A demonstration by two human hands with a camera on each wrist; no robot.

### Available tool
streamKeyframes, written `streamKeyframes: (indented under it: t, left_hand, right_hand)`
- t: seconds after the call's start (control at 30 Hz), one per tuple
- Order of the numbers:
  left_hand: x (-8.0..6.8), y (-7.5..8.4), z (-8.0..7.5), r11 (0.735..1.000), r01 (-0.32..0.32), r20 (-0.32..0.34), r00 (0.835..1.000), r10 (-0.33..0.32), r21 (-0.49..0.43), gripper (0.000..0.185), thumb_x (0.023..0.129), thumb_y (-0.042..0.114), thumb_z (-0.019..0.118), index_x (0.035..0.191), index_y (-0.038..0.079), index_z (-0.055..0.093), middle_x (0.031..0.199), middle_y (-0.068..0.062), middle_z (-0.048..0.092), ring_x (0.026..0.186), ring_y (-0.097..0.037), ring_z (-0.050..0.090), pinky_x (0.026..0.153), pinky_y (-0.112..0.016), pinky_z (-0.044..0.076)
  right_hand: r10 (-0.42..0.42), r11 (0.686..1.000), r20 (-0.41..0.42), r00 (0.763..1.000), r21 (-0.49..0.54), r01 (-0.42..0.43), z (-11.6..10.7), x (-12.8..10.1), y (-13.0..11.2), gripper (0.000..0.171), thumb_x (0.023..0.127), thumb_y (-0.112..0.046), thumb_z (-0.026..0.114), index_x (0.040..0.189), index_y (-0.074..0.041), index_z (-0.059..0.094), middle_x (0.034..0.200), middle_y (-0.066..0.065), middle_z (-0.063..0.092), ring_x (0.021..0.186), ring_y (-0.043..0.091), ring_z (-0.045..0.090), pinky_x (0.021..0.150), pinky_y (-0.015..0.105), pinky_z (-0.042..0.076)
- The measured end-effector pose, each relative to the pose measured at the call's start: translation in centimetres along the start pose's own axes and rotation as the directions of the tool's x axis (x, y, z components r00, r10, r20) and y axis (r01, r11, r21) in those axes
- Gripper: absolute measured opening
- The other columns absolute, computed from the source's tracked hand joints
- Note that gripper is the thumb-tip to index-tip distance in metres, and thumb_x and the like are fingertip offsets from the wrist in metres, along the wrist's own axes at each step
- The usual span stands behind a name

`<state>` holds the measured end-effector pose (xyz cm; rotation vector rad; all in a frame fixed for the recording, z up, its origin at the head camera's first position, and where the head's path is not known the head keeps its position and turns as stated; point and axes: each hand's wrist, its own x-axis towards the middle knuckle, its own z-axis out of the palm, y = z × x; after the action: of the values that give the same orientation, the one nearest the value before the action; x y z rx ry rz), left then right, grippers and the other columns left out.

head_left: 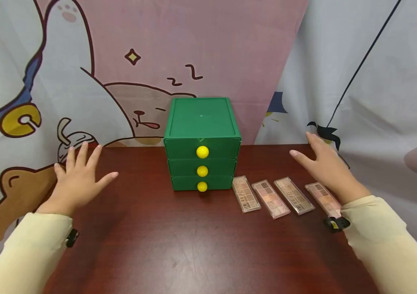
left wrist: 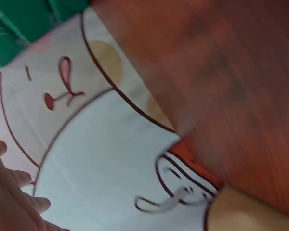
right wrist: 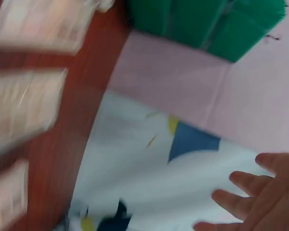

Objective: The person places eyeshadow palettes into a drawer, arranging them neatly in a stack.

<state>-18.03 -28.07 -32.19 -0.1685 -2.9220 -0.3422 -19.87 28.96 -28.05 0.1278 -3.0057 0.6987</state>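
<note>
The right hand (head_left: 328, 165) and sleeve (head_left: 374, 222) obscure part of the outermost palette (head_left: 321, 199), at four o'clock from the green drawer unit (head_left: 202, 139). Right-wrist view blurs the palettes. Both hands are released, fingers spread; left hand (head_left: 77, 179) at eight o'clock. Three other palettes (head_left: 271, 199) lie between, on the table (head_left: 193, 241).

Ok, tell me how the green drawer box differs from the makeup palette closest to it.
The drawer box is green with round yellow knobs; the palette shows beige and tan tones. The drawer box is far bigger and blocky, while the palette is small and thin. The drawer box stands upright; the palette lies flat, turned at a slant. Both rest on the reddish-brown table.
</note>
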Motion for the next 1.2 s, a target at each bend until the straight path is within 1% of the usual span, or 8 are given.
streamKeyframes:
  t: [0.07,0.2,0.4,0.63,0.77,1.0,1.1,1.2]
  left_hand:
    - [0.6,1.2,-0.3,0.999,-0.015,0.000,1.000,0.015,-0.052,0.091,0.093,0.064,0.045,0.156,0.011,0.006,0.158,-0.027,-0.003,0.141,-0.053,-0.008,0.096,-0.080,0.000]
    - [2.0,3.8,-0.6,0.983,-0.040,0.009,0.999,0.042,-0.179,0.088,0.095,0.061,0.043,0.156,0.010,0.005,0.159,-0.025,0.000,0.143,-0.049,-0.004,0.101,-0.076,0.004]
    - [4.2,7.1,-0.7,0.918,-0.056,0.023,0.997,0.070,-0.392,0.081,0.098,0.057,0.041,0.157,0.012,0.008,0.160,-0.018,0.005,0.145,-0.042,0.006,0.110,-0.066,0.011]
    - [6.8,10.0,-1.6,0.781,0.027,0.117,0.991,0.059,-0.624,0.076,0.099,0.058,0.034,0.157,0.015,0.007,0.159,-0.017,0.014,0.142,-0.039,0.022,0.110,-0.061,0.022]
    - [7.8,11.0,-1.9,0.725,0.077,0.159,0.986,0.046,-0.685,0.073,0.100,0.053,0.038,0.156,0.014,0.014,0.158,-0.015,0.021,0.143,-0.035,0.023,0.111,-0.059,0.022]
    - [9.3,12.5,-1.7,0.549,0.215,0.264,0.965,0.010,-0.808,0.067,0.100,0.040,0.048,0.155,0.013,0.019,0.155,-0.014,0.027,0.138,-0.034,0.036,0.111,-0.048,0.030]
    - [9.7,13.2,-1.6,0.505,0.247,0.280,0.960,-0.012,-0.827,0.066,0.100,0.036,0.050,0.154,0.012,0.022,0.155,-0.014,0.028,0.139,-0.033,0.034,0.110,-0.047,0.032]
    - [10.0,13.7,-1.5,0.484,0.271,0.291,0.956,-0.034,-0.832,0.064,0.100,0.033,0.052,0.154,0.012,0.025,0.155,-0.013,0.029,0.139,-0.031,0.034,0.109,-0.045,0.034]
  right_hand:
    - [0.003,0.990,-0.010,1.000,0.138,-0.001,0.1,0.0,-1.0,0.084,0.097,-0.058,0.042,0.156,-0.010,0.008,0.158,0.025,0.014,0.141,0.048,0.016,0.104,0.070,0.018]
    - [0.033,0.930,-0.001,0.999,0.367,-0.030,0.7,-0.2,-3.2,0.078,0.097,-0.056,0.044,0.156,-0.012,0.016,0.155,0.021,0.027,0.139,0.044,0.026,0.106,0.064,0.025]
    - [0.024,0.823,0.041,0.999,0.566,-0.043,2.6,0.2,-6.0,0.067,0.099,-0.048,0.047,0.151,-0.009,0.032,0.147,0.020,0.042,0.132,0.037,0.042,0.104,0.054,0.037]
    - [-0.016,0.757,0.089,0.996,0.652,-0.046,4.7,0.2,-8.5,0.056,0.101,-0.042,0.047,0.143,-0.005,0.046,0.136,0.019,0.054,0.121,0.031,0.055,0.093,0.041,0.048]
    - [-0.050,0.724,0.128,0.991,0.687,-0.052,5.9,0.2,-9.9,0.052,0.101,-0.040,0.047,0.140,-0.005,0.049,0.134,0.018,0.057,0.118,0.029,0.058,0.087,0.036,0.051]
    - [-0.070,0.640,0.226,0.971,0.757,-0.130,7.7,0.5,-12.7,0.050,0.101,-0.037,0.048,0.139,-0.006,0.050,0.133,0.017,0.057,0.115,0.028,0.060,0.093,0.046,0.049]
    - [-0.061,0.592,0.284,0.957,0.782,-0.194,8.2,0.8,-13.6,0.051,0.100,-0.038,0.048,0.140,-0.006,0.048,0.135,0.016,0.056,0.115,0.026,0.060,0.094,0.044,0.049]
    - [-0.060,0.535,0.339,0.939,0.805,-0.256,8.8,1.2,-14.3,0.054,0.100,-0.040,0.047,0.142,-0.006,0.045,0.137,0.016,0.054,0.116,0.027,0.059,0.094,0.043,0.049]
